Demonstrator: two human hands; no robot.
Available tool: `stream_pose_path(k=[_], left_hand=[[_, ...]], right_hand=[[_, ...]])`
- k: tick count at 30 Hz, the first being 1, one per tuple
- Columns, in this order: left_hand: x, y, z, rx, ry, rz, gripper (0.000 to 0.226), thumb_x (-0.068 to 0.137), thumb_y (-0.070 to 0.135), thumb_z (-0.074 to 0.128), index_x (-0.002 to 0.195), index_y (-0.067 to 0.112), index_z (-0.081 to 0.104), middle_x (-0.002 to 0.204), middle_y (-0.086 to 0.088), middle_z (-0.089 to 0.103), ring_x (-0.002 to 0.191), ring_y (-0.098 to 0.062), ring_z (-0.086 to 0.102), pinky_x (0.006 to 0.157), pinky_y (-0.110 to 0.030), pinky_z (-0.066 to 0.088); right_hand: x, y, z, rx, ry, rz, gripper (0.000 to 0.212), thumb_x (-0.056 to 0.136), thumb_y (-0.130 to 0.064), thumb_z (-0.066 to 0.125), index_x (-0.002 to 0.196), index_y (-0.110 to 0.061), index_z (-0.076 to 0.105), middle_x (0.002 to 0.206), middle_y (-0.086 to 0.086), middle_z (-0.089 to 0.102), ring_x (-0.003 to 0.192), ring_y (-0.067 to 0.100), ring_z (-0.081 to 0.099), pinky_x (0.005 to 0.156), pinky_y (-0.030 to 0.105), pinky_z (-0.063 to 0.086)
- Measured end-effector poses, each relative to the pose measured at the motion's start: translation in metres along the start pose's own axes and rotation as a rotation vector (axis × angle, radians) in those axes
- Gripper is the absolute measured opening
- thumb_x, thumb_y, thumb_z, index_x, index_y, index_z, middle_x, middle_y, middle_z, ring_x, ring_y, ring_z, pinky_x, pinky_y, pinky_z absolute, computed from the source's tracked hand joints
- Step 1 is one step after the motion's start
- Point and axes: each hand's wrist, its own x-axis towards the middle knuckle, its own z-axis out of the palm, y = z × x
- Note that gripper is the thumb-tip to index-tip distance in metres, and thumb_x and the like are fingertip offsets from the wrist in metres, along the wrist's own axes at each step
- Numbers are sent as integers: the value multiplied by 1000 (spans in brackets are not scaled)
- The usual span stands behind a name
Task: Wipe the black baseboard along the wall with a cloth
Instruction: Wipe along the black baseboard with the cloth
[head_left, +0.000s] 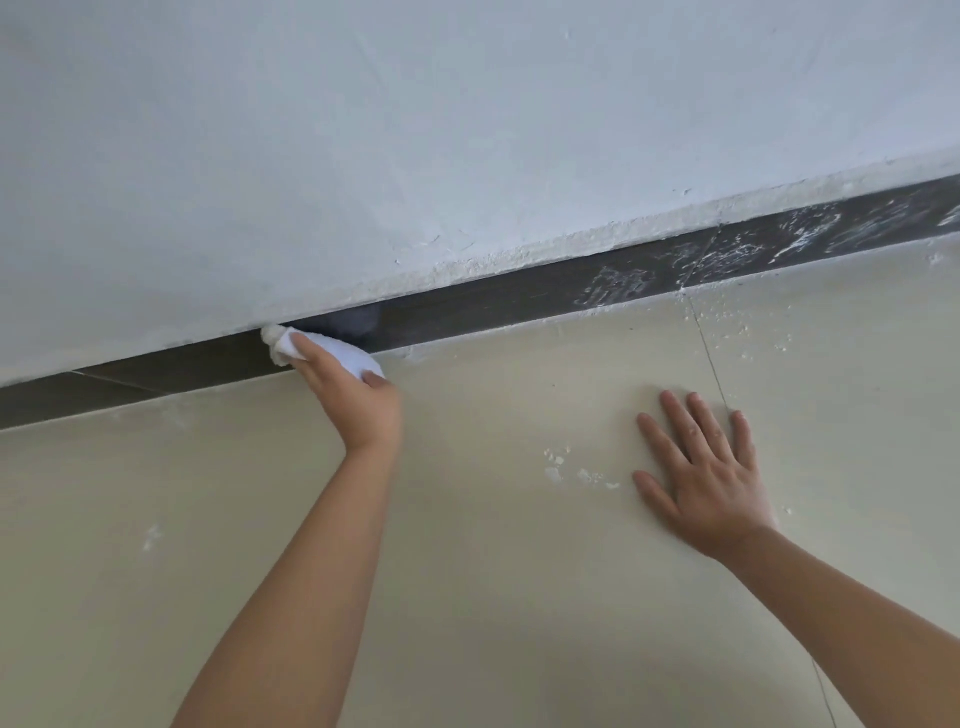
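A black baseboard (493, 304) runs slantwise across the view where the white wall meets the floor. Its right stretch is smeared with white plaster marks; the stretch left of the cloth looks darker and cleaner. My left hand (358, 402) grips a white cloth (345, 356) and presses it against the baseboard near the middle of the view. The cloth's bunched end pokes out by the wall's lower edge. My right hand (701, 473) lies flat on the floor with fingers spread, well to the right of the cloth and apart from the baseboard.
The white wall (415, 130) has a rough, crumbly plaster edge above the baseboard. The beige tiled floor (156, 519) carries white plaster flecks (571, 470) near my right hand and specks by a tile joint (711, 358) at the right.
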Motion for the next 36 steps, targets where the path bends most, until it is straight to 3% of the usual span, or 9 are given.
stream_pose_path(k=[5, 12, 16, 22, 26, 29, 32, 34, 36], left_hand=[[-6, 17, 14, -107, -40, -12, 71, 87, -6, 39, 143, 8, -3, 153, -11, -5, 141, -22, 7, 92, -6, 9], [-73, 58, 63, -268, -440, -4, 72, 87, -6, 37, 143, 11, -5, 152, -5, -2, 138, -19, 12, 86, -2, 7], [-45, 49, 45, -324, -223, -81, 71, 88, -7, 34, 142, 9, -9, 153, -8, -14, 142, -19, -4, 114, -23, 2], [12, 5, -5, -158, 39, 26, 71, 87, -7, 37, 143, 8, -3, 153, -11, -6, 141, -21, 5, 96, -7, 6], [32, -8, -7, -126, 19, -162, 61, 96, 6, 30, 145, 21, -5, 154, 3, 3, 139, -15, 15, 110, -20, 13], [24, -2, -10, -123, -122, -253, 68, 88, -5, 39, 144, 10, 2, 150, -18, 15, 136, -33, 23, 110, -41, 23], [-17, 17, 5, -153, -319, -136, 71, 86, -10, 36, 144, 9, -1, 151, -19, 10, 138, -34, 18, 113, -43, 20], [-50, 35, 21, -210, -495, 41, 71, 86, -11, 33, 143, 10, -4, 153, -13, -4, 141, -27, 6, 114, -35, 11], [-70, 53, 36, -281, -551, 127, 73, 84, -13, 32, 143, 11, -5, 153, -7, -12, 141, -19, -1, 104, -8, 3]], right_hand=[[0, -1, 2, -6, 13, 7, 79, 93, -55, 2, 116, -9, 62, 128, 20, 55, 115, 42, 52, 100, 47, 15], [0, -2, 1, -11, 24, -6, 80, 93, -56, 3, 118, -7, 61, 128, 22, 54, 115, 42, 51, 100, 49, 14], [-1, -2, 2, -10, 38, 0, 80, 93, -56, 3, 117, -6, 62, 126, 23, 55, 114, 42, 52, 99, 49, 15], [-1, -1, 4, -5, 80, -2, 81, 93, -56, 3, 117, -6, 62, 127, 23, 54, 115, 43, 51, 99, 49, 14], [-1, -2, 2, -3, 103, -12, 81, 93, -56, 3, 116, -4, 62, 126, 25, 54, 113, 47, 51, 98, 49, 14], [-1, -3, 1, -8, 103, -10, 81, 93, -56, 3, 116, -4, 62, 125, 25, 54, 112, 47, 52, 98, 50, 14], [-1, -2, 2, -19, 81, -1, 81, 93, -55, 3, 116, -5, 62, 126, 24, 55, 112, 45, 52, 98, 50, 15], [0, -3, 1, -21, 67, 5, 81, 93, -55, 3, 116, -6, 62, 126, 24, 54, 113, 45, 52, 98, 49, 15], [-1, -3, 1, -23, 53, 11, 81, 93, -55, 3, 116, -6, 63, 126, 23, 55, 113, 45, 52, 98, 49, 15]])
